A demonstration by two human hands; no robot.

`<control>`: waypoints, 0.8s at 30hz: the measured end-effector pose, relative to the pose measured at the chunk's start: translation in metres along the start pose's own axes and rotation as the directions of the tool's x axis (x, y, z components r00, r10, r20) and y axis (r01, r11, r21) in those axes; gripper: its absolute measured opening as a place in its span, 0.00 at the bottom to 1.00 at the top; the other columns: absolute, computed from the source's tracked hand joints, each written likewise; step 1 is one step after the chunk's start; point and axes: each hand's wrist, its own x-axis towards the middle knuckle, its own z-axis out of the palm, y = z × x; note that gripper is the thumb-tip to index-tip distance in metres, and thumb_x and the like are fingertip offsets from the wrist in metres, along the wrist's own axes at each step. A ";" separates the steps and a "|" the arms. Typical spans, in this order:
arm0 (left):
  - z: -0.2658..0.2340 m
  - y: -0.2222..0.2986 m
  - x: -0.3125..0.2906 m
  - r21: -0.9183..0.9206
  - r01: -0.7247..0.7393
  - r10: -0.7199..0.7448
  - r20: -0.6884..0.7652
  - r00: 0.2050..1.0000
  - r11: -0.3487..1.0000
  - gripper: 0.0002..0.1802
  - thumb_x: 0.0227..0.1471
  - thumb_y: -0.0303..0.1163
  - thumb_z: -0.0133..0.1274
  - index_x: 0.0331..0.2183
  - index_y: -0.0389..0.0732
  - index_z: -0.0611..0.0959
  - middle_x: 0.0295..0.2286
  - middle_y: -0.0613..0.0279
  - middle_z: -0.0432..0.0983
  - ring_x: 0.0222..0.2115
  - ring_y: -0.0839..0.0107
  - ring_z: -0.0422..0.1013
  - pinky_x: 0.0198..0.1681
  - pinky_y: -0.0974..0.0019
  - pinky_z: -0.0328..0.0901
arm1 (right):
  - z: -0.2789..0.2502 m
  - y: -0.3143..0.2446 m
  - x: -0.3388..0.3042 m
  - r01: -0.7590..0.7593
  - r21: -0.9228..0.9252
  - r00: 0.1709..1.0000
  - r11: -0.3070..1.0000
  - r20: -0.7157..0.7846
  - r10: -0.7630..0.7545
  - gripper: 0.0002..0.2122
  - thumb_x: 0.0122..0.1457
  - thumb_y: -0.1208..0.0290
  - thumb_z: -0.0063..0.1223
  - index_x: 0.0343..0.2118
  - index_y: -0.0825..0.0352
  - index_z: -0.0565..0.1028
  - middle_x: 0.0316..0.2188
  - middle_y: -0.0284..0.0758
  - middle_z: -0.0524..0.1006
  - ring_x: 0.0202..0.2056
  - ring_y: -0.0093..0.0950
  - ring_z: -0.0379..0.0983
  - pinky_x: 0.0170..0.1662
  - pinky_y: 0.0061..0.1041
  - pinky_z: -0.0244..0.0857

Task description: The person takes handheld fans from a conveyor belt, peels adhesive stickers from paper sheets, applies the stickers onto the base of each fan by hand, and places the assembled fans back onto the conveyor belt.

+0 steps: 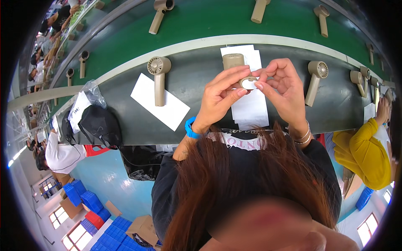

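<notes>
My left hand (pixel 220 92) is closed around a beige handheld part (pixel 243 80) whose rounded end faces me. A small white piece (pixel 250 84) lies on that end. The thumb and forefinger of my right hand (pixel 287 92) are pinched at the white piece's edge; the other fingers are curled. Just beyond my left fingers is a beige fan body (pixel 233 60); whether it joins the held part is hidden by my hand. Both hands are above a stack of white paper sheets (pixel 250 111) on the dark work surface.
A beige handheld fan (pixel 159 81) rests partly on a white sheet (pixel 142 98) at left; another fan (pixel 315 81) lies at right. More fans are on the green conveyor belt (pixel 201 21) beyond the pale rail. A black bag (pixel 99 125) sits far left. A yellow-sleeved person (pixel 364 152) works at right.
</notes>
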 end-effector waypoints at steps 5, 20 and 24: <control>-0.002 -0.002 0.000 -0.007 0.020 -0.020 0.025 0.999 1.000 0.20 0.51 0.22 0.53 0.48 0.35 0.74 0.50 0.52 0.65 0.38 0.73 0.70 0.39 0.74 0.70 | -0.003 0.001 0.000 -0.029 0.064 0.999 0.998 0.029 0.027 0.15 0.51 0.87 0.53 0.38 0.68 0.62 0.30 0.34 0.71 0.43 0.24 0.70 0.41 0.19 0.66; 0.001 0.000 0.001 0.006 0.006 -0.006 0.017 1.000 1.000 0.17 0.52 0.23 0.50 0.47 0.33 0.75 0.50 0.51 0.64 0.42 0.67 0.70 0.44 0.66 0.71 | -0.001 -0.002 -0.001 -0.011 -0.018 1.000 1.000 0.013 0.011 0.15 0.51 0.86 0.53 0.38 0.67 0.62 0.30 0.33 0.71 0.42 0.23 0.71 0.39 0.18 0.66; 0.003 0.002 0.002 0.004 0.023 -0.024 0.014 1.000 1.000 0.16 0.53 0.23 0.50 0.46 0.33 0.75 0.49 0.51 0.64 0.43 0.67 0.70 0.44 0.66 0.71 | -0.001 -0.002 -0.002 -0.014 -0.023 1.000 1.000 -0.004 0.014 0.15 0.51 0.86 0.53 0.38 0.67 0.62 0.30 0.33 0.71 0.41 0.22 0.71 0.38 0.17 0.66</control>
